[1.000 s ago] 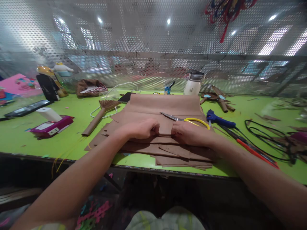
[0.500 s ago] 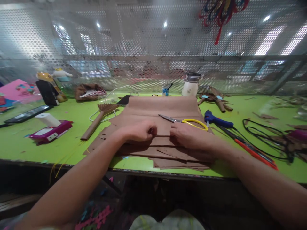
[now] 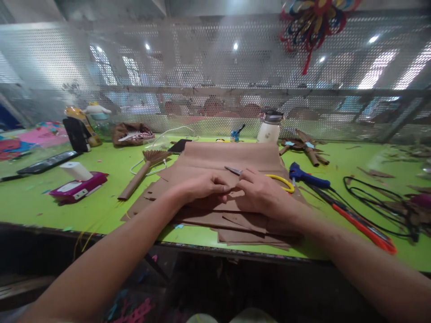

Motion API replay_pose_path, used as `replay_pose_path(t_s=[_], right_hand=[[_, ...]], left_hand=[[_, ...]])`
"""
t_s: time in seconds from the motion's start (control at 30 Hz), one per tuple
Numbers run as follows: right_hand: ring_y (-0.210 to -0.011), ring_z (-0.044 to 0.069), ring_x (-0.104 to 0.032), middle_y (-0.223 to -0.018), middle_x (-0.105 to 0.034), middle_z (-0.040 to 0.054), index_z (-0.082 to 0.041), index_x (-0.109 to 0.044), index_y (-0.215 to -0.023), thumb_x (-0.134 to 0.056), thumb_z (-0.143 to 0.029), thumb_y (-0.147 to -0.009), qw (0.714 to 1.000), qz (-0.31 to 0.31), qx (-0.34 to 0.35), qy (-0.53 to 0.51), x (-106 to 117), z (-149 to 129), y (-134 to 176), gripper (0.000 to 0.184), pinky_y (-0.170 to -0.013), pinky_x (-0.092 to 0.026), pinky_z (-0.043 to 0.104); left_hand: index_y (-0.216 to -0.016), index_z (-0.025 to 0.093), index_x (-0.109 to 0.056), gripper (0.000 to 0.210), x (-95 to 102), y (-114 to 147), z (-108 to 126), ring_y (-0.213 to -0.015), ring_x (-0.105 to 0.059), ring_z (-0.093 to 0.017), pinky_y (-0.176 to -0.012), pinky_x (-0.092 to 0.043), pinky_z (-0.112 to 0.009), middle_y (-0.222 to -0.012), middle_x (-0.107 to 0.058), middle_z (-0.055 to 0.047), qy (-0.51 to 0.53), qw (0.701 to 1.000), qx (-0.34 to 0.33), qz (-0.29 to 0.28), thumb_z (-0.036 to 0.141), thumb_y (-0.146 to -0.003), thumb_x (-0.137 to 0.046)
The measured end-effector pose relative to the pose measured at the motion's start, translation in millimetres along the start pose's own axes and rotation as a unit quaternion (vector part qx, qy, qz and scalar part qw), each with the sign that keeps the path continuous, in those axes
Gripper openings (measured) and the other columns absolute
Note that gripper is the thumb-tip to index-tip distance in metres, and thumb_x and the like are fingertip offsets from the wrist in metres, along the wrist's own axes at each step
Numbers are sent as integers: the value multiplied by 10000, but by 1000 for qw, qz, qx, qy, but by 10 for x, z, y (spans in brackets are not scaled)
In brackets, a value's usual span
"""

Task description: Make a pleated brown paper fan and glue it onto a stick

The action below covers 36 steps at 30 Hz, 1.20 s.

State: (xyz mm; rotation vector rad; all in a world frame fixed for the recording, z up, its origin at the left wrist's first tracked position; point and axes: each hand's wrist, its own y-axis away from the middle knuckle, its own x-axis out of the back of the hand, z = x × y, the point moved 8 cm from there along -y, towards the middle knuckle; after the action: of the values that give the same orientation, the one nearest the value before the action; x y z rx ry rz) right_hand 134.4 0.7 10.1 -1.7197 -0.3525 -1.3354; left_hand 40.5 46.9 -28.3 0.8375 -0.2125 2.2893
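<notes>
On brown paper stack, near table edge: left hand, right hand pinching fold.

From where I stood, nothing could be read: no lettering, brand or number showed on the white bottle, the magenta box or the blue glue gun.

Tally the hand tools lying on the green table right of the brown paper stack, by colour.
Yellow-handled scissors: 1
Blue glue gun: 1
Orange-red long tool: 1
Total: 3
</notes>
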Motion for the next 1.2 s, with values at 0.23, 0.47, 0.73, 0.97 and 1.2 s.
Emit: replay_pose_path(t_s=[0.23,0.47,0.73,0.97,1.2], right_hand=[[-742,145,-551,-880,-630,62,-161,-604,-985,-542,-264,-758,948,29,-190,-253,-108,444,56,257,-671,-439,265],[-506,85,-452,-558,-531,-9,-139,-602,-687,-530,-378,-755,880,-17,-277,-386,-325,572,128,258,-486,-349,212],[-433,66,-370,-477,-468,-34,-142,-566,-631,-574,-421,-710,842,-22,-309,-441,-307,660,153,290,-430,-272,208],[-418,57,-359,-472,-473,-35,-139,-560,-615,-614,-437,-672,811,7,-320,-489,-353,711,176,308,-415,-256,207],[-500,73,-430,-545,-513,-24,-139,-597,-670,-649,-386,-659,804,21,-289,-519,-325,577,115,253,-482,-329,204]], left_hand=[[-811,114,-636,261,-51,-40,-79,-634,-546,-103,-626,-411,-240,-723,-639,-52,183,982,36,-16,354,-711,-621],[-839,135,-634,284,-68,-15,-45,-538,-502,-70,-530,-376,-213,-716,-649,-43,182,981,59,-7,390,-715,-614],[-790,126,-628,289,-40,-7,-79,-542,-514,-84,-543,-381,-231,-704,-662,-58,140,989,54,-11,405,-725,-591],[-800,126,-583,246,-120,19,-7,-530,-503,-81,-534,-379,-225,-690,-651,-53,194,979,47,-47,366,-751,-563],[-789,119,-600,257,-140,-33,124,-518,-464,-70,-509,-345,-205,-669,-597,-14,175,984,-18,-21,368,-759,-544]])
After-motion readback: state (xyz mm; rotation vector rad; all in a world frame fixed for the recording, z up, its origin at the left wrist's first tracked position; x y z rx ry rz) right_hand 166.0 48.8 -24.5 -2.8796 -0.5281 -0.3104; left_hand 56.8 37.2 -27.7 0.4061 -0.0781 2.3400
